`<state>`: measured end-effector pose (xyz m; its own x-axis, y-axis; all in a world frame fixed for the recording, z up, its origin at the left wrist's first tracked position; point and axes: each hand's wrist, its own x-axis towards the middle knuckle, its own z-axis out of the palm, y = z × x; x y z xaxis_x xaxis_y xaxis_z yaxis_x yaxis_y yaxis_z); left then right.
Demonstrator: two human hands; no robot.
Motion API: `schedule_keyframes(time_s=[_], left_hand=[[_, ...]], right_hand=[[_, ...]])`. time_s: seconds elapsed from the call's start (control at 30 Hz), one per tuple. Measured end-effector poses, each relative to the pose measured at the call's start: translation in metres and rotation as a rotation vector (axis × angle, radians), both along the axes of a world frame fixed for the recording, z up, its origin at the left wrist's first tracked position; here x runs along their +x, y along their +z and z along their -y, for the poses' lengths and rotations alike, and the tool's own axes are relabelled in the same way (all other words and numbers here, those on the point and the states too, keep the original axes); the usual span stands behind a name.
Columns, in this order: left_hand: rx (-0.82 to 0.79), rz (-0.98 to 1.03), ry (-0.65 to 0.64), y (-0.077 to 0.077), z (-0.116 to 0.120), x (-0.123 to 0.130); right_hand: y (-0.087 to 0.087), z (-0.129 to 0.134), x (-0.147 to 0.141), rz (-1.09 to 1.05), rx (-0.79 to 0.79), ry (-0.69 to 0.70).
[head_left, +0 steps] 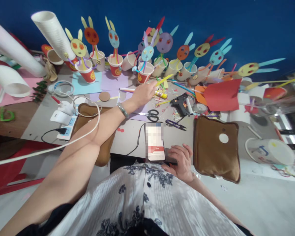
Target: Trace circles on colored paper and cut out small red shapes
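My left hand (146, 91) reaches over the middle of the table, its fingers closed on one end of a yellow pointed strip (165, 79). Just below the strip lies a yellow glue stick (160, 94). My right hand (181, 160) rests at the table's front edge, fingers loosely bent and apart, holding nothing. Beside it, a phone (154, 142) with a lit screen lies flat. Scissors (149, 114), thread snips (175, 124) and a black glue gun (181, 105) lie between the hands. Behind stand paper cups (145, 73) with paper rabbit heads (147, 53) on coloured stems.
A power strip (68, 127) with plugs and a white cable (94, 126) lies at left. Brown cushions (217, 150) flank the middle. Red paper (222, 96) and a white bucket (270, 150) are at right. A tall cup stack (51, 34) leans at back left.
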<state>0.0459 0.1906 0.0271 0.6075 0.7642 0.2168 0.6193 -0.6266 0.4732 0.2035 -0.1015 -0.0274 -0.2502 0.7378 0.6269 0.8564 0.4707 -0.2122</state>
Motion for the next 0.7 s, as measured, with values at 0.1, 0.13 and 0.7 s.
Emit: schedule_keyframes(time_s=[0.1,0.13,0.7], left_hand=[[0.049,0.065,0.001,-0.0049,-0.0029,-0.0005],[0.061,0.083,-0.008,-0.0066,-0.0039,-0.0007],[-0.005,0.018,0.064,-0.0111,-0.0085,0.0040]], right_hand=[[0.0013,0.0003,-0.0013,-0.002,0.003,0.000],[0.0015,0.0005,-0.0020,-0.002,0.004,-0.001],[-0.0013,0.0031,-0.0075,0.008,-0.026,-0.052]])
